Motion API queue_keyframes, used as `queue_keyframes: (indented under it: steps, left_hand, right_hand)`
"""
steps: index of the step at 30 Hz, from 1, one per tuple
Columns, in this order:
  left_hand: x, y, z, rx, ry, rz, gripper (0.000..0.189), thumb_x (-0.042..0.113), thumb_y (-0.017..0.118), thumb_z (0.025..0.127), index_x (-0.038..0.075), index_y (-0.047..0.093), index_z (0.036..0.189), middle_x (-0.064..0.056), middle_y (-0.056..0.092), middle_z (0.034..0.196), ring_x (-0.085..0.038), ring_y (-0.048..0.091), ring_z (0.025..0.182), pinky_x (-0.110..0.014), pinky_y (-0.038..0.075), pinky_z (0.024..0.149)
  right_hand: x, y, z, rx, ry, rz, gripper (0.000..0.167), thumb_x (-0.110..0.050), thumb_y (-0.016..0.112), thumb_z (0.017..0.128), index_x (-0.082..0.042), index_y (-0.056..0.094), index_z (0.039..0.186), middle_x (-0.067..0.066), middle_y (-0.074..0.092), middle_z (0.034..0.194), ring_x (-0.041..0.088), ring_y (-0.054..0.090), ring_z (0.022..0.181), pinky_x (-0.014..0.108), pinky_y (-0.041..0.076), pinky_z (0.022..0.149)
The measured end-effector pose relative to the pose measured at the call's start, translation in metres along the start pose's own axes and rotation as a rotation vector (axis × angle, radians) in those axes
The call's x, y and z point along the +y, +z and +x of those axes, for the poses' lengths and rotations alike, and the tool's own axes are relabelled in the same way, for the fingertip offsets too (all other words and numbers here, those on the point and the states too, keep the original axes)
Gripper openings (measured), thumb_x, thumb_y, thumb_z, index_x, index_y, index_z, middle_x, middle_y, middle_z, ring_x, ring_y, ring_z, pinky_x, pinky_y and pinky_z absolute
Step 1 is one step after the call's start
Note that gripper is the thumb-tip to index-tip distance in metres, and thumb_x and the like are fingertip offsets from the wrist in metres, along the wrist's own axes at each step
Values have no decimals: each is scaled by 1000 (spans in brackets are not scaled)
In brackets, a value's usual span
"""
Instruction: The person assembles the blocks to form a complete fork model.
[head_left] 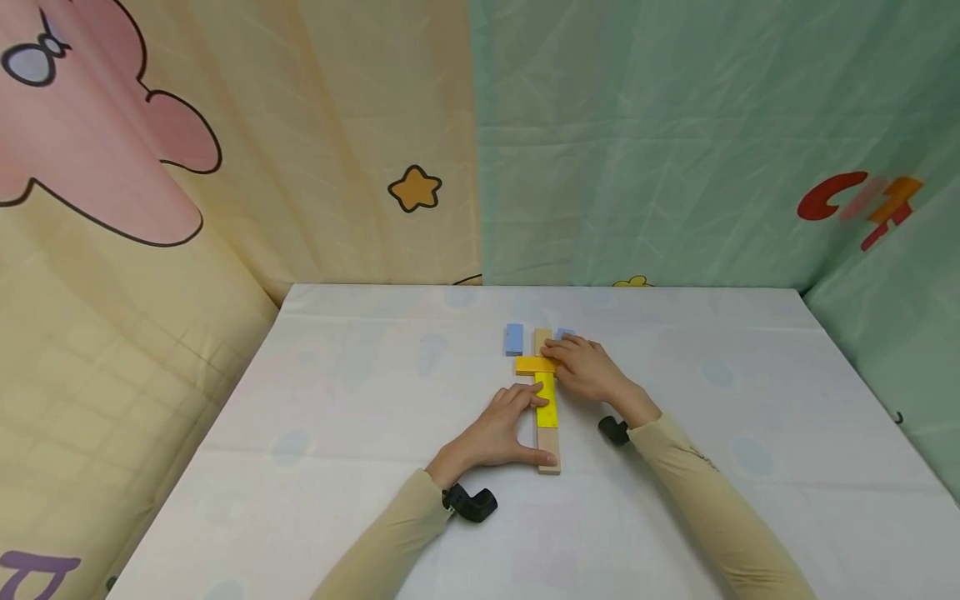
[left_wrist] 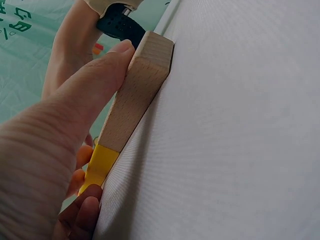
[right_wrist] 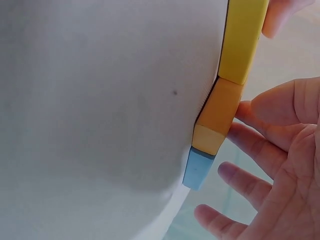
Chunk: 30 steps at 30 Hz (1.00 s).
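Observation:
Flat on the table, a wooden block (head_left: 548,442) lies nearest the person, end to end with a bright yellow block (head_left: 547,412). An orange-yellow block (head_left: 528,366) lies crosswise at the far end of the yellow one, with another wooden block (head_left: 542,338) beyond. My left hand (head_left: 491,429) is spread along the row: its thumb touches the near wooden block (left_wrist: 132,95), its fingers reach the yellow block. The right hand (head_left: 590,371) has its fingertips at the orange-yellow block (right_wrist: 220,107), other fingers spread, partly covering a blue block (head_left: 566,332).
Another blue block (head_left: 513,340) lies to the left of the far wooden block, apart from it. A white cloth covers the table (head_left: 360,400). Patterned curtains (head_left: 637,150) hang behind and at the sides. Each wrist carries a black camera (head_left: 471,505).

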<state>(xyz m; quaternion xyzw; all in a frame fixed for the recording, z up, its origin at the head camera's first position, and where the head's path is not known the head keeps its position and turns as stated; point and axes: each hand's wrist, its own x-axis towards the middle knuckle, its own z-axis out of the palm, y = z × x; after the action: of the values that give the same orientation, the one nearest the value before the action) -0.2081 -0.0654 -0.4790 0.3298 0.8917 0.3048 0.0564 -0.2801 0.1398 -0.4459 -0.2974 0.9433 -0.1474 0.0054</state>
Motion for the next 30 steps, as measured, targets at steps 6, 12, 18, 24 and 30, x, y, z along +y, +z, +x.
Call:
queue_keyframes:
  steps: [6, 12, 18, 24, 30]
  left_hand:
    - [0, 0, 1, 1, 4, -2, 79, 58, 75, 72, 15, 48, 132, 2, 29, 150, -17, 27, 133, -33, 26, 107]
    - [0, 0, 2, 4, 20, 11, 77, 57, 75, 72, 15, 48, 131, 1, 31, 149, -17, 30, 131, -32, 27, 106]
    - [-1, 1, 2, 1, 15, 4, 78, 59, 74, 72, 15, 48, 131, 2, 30, 150, -16, 30, 130, -31, 28, 105]
    - [0, 1, 2, -7, 7, -1, 79, 59, 74, 72, 16, 47, 132, 2, 30, 150, -17, 27, 134, -34, 25, 108]
    - [-1, 1, 1, -5, -2, 9, 80, 60, 73, 72, 16, 47, 133, 2, 30, 150, -17, 26, 134, -35, 26, 108]
  right_hand:
    - [-3, -2, -1, 0, 0, 9, 39, -8, 51, 94, 1, 54, 131, 16, 47, 139, 40, 33, 131, 62, 28, 100]
    - [-1, -1, -2, -14, 1, 43, 39, -11, 51, 96, 1, 53, 133, 17, 45, 140, 40, 33, 131, 61, 29, 100]
    - [4, -3, -5, -40, -29, 118, 42, -16, 54, 97, -2, 50, 136, 18, 42, 143, 40, 30, 133, 61, 26, 101]
    - [6, -5, -8, -40, -68, 139, 43, -18, 57, 96, -5, 51, 136, 18, 44, 141, 41, 31, 132, 63, 26, 101]
    - [7, -6, -10, -38, -96, 129, 41, -21, 61, 94, -7, 56, 132, 15, 45, 141, 41, 31, 132, 64, 26, 100]
